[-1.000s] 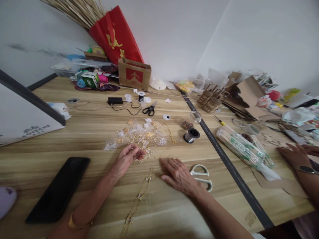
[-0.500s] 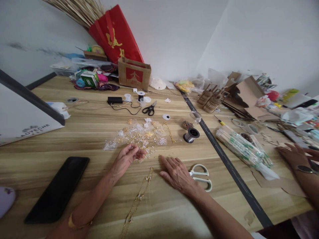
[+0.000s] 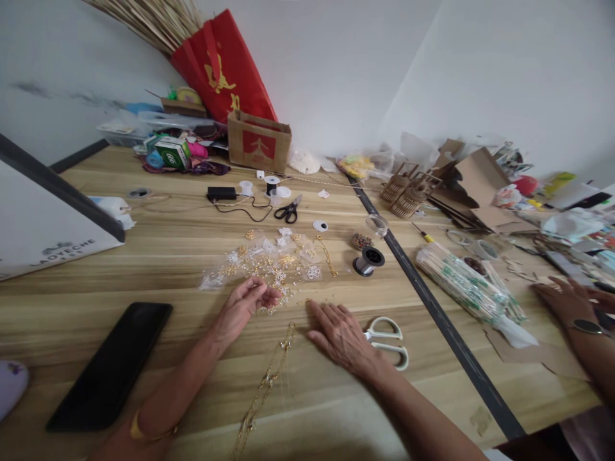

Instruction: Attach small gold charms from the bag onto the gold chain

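Note:
My left hand (image 3: 250, 301) hovers at the near edge of a spread of small gold and clear beads (image 3: 278, 262), thumb and fingertips pinched together; whatever lies between them is too small to make out. Flat on the wood lies my right hand (image 3: 339, 333), fingers stretched forward, with a few tiny gold pieces (image 3: 305, 301) by its fingertips. A gold chain necklace (image 3: 269, 378) with clear beads runs down the table between my forearms. White-handled scissors (image 3: 387, 346) lie partly under my right hand, their blades hidden. Beyond the hands is a short gold chain (image 3: 327, 256).
A spool of wire (image 3: 369, 261) and a tub of dark beads (image 3: 362, 241) stand ahead on the right. Black scissors (image 3: 288, 210) lie farther back. A black phone (image 3: 110, 365) is at the left. Another person's hands (image 3: 571, 304) rest at the far right, beyond packaged sticks (image 3: 464, 282).

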Tool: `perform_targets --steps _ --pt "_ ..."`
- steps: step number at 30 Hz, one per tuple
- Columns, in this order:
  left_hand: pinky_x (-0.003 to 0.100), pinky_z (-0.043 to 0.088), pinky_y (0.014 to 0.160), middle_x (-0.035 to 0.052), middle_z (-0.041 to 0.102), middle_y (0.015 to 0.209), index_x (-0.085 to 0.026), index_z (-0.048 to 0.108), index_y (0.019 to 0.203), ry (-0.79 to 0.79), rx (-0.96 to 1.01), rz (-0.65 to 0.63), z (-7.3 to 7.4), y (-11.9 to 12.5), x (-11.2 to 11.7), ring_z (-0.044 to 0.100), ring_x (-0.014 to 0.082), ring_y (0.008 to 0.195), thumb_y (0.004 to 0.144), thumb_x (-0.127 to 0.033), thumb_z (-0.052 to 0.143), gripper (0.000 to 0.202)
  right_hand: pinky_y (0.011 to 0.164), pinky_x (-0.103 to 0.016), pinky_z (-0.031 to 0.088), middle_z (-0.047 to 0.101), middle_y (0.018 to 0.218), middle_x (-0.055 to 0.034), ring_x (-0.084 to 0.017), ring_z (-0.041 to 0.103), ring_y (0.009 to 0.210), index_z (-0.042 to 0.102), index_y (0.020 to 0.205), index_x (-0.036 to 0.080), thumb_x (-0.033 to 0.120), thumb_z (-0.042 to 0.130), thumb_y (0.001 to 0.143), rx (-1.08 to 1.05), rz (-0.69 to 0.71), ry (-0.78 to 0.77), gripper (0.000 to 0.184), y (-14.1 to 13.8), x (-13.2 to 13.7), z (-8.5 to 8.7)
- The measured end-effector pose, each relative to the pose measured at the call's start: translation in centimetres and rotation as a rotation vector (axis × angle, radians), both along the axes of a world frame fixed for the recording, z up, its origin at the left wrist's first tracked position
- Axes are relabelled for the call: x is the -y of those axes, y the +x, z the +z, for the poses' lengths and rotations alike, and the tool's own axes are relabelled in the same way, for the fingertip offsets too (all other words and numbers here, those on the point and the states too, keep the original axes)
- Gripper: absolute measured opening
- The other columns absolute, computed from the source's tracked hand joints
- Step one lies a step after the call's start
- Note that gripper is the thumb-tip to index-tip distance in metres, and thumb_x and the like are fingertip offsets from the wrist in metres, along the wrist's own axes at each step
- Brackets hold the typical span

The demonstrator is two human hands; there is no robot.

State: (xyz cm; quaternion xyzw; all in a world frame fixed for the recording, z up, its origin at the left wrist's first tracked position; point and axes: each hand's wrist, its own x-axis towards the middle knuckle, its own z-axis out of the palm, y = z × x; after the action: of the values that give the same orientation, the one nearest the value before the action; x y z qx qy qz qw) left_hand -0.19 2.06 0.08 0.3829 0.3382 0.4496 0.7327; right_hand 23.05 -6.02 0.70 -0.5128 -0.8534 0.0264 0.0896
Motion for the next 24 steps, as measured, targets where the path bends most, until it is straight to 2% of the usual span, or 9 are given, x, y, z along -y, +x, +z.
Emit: perform_targets --steps 7,14,24 --pt "0.027 0.049 0.065 0.0072 0.072 0.078 -0.015 0.052 0.082 0.001 0.006 -0.002 -0.12 -0.08 -0.05 0.066 0.016 0.067 0.076 -0.027 0.067 0.021 0.087 -0.038 0.041 0.063 0.104 -0.0149 -0.024 0.056 0.097 0.033 0.137 0.01 0.043 0.037 0.094 -0.003 0.011 0.034 0.055 0.13 -0.06 -0.28" --pt "0.027 0.049 0.067 0.0075 0.072 0.08 -0.015 0.051 0.082 0.025 0.003 -0.01 -0.59 -0.23 -0.16 0.066 0.0155 0.07 0.079 -0.026 0.064 0.017 0.085 -0.038 0.041 0.064 0.1 -0.0137 -0.024 0.058 0.094 0.033 0.138 0.012 0.042 0.032 0.095 0.002 -0.084 0.057 0.052 0.19 -0.03 -0.31" --pt "0.026 0.049 0.066 0.0075 0.072 0.081 -0.015 0.051 0.083 0.028 -0.005 -0.01 -0.79 -0.29 -0.23 0.066 0.0148 0.068 0.079 -0.027 0.064 0.018 0.081 -0.033 0.039 0.063 0.097 -0.0101 -0.021 0.056 0.089 0.038 0.134 0.016 0.041 0.037 0.095 0.043 -0.058 0.006 0.047 -0.23 -0.27 0.49"
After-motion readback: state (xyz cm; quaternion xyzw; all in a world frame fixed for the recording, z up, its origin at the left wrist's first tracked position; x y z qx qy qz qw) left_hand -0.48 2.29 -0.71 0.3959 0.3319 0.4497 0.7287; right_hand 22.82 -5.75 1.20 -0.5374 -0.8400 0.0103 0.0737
